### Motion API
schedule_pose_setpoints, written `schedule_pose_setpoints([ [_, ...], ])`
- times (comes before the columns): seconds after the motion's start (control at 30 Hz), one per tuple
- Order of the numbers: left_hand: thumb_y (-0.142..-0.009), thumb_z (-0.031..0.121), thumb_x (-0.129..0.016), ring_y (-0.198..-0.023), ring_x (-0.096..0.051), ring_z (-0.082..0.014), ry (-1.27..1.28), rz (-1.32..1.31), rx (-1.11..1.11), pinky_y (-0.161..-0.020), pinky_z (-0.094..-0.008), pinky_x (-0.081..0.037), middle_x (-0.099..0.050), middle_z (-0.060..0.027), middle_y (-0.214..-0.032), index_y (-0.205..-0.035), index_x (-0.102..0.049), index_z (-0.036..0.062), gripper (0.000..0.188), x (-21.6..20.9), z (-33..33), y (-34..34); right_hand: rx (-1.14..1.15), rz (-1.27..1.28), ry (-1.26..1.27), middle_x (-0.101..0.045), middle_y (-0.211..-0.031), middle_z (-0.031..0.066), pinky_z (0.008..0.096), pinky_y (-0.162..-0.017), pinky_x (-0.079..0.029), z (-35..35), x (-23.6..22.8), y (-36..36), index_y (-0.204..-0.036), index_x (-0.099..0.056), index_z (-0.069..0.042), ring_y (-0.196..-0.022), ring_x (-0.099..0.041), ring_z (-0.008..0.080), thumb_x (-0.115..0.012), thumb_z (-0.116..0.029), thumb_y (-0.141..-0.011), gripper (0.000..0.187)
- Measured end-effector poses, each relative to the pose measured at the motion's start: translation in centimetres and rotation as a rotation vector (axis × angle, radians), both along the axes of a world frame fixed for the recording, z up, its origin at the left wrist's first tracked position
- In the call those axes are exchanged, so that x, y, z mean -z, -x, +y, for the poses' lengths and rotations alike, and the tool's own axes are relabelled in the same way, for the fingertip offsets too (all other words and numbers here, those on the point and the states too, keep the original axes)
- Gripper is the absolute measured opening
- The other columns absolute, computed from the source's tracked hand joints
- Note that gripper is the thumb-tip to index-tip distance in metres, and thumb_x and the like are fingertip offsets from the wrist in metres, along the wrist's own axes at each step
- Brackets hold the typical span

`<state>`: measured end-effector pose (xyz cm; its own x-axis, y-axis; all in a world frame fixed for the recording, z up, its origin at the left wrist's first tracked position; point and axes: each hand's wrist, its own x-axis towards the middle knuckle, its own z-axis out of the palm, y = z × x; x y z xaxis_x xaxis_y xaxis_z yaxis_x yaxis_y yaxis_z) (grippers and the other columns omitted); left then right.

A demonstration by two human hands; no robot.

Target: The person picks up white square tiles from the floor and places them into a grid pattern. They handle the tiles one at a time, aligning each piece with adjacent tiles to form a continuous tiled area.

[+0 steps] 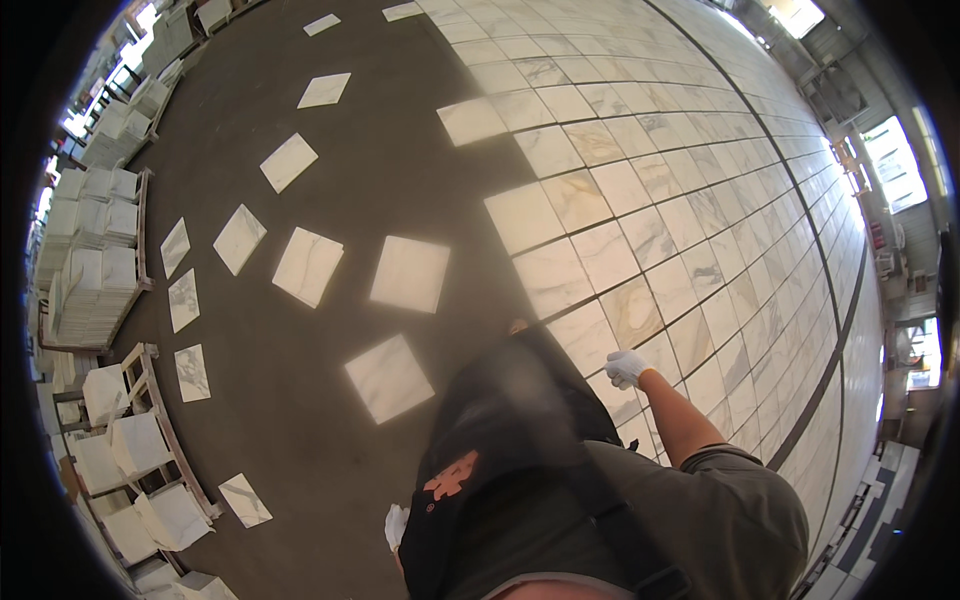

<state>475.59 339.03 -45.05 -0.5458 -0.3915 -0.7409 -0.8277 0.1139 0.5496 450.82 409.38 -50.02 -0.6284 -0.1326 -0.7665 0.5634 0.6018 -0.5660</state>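
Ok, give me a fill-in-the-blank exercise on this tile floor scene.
1. The right hand wears a ____ glove.
2. The laid marble tiles lie to the person's ____.
3. The loose tiles rest singly on the ____ grey floor.
4. The crates of stacked tiles stand along the person's ____ side.

Missing words: white; right; dark; left

Bare dark floor [400, 180] lies open between scattered loose tiles [389, 377]; stacked tile crates [95, 265] wall the left.

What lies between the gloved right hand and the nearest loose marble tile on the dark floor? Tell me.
In the head view, the person's black apron lies between the right hand and the loose marble tile.
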Motion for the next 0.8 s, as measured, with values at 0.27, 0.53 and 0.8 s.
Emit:
schedule_pose_setpoints([
  [0.27,-0.095,0.021,-0.061,-0.073,-0.057,-0.0347,-0.076,-0.021,-0.051,-0.067,-0.0470,-0.046,-0.052,-0.0133,-0.073,-0.087,-0.055,0.0000,0.023,-0.8,-0.5,2.5,-0.124,-0.001,-0.149,-0.060,-0.074,0.0074,0.0370,-0.053,-0.050,1.1,1.9,-7.0,-0.081,-0.059,-0.009,-0.060,-0.063,0.0219,-0.063,-0.016,-0.086,0.009],
  [0.53,-0.095,0.021,-0.062,-0.072,-0.058,-0.0293,0.306,0.101,0.498,-0.063,-0.0442,-0.046,-0.052,-0.0099,-0.074,-0.087,-0.056,0.0013,0.022,-2.5,-0.7,2.5,-0.085,0.036,-0.065,-0.059,-0.070,0.0057,0.0369,-0.050,-0.051,0.5,3.1,-7.7,-0.081,-0.057,-0.009,-0.055,-0.064,0.0215,-0.062,-0.015,-0.087,0.010],
  [0.8,-0.091,0.017,-0.066,-0.066,-0.057,-0.0149,-0.385,0.116,-0.500,-0.055,-0.0310,-0.047,-0.056,-0.0012,-0.081,-0.094,-0.060,0.0102,0.009,-0.9,0.7,0.7,0.085,-0.074,0.116,-0.061,-0.072,0.0063,0.0379,-0.059,-0.051,-1.8,-1.9,-4.7,-0.074,-0.063,-0.014,-0.066,-0.062,0.0242,-0.060,-0.014,-0.084,0.010],
])
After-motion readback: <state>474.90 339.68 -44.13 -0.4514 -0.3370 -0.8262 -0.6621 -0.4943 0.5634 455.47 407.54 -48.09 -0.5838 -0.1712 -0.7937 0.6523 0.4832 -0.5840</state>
